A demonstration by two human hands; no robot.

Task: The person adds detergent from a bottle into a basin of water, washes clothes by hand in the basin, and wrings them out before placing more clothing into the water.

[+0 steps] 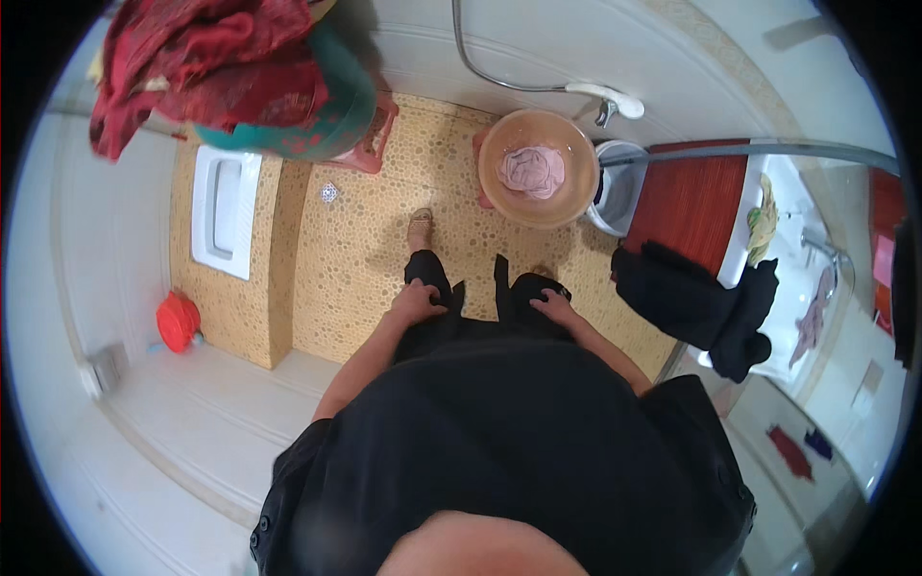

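My left hand (419, 302) is at the left leg of the black trousers (426, 269), its curled fingers gripping the cloth near the knee. On the other leg, my right hand (555, 308) has its fingers bent onto the same dark fabric. Below the raised left hem a bare ankle and a sandal (420, 222) show. Ahead of me and slightly to the right is a tan plastic basin (497, 194). A bunched pink cloth (533, 171) lies inside it, apparently wet. The basin rests on a pink support, mostly hidden beneath it.
Red garments (238, 86) drape over a green tub (344, 101) on a pink stool (385, 133). A squat toilet (229, 216) occupies the raised step at left. Beside the basin stands a white bucket (623, 187). Black clothing (673, 295) hangs over the washbasin counter's edge. A shower head (619, 101) is on the wall.
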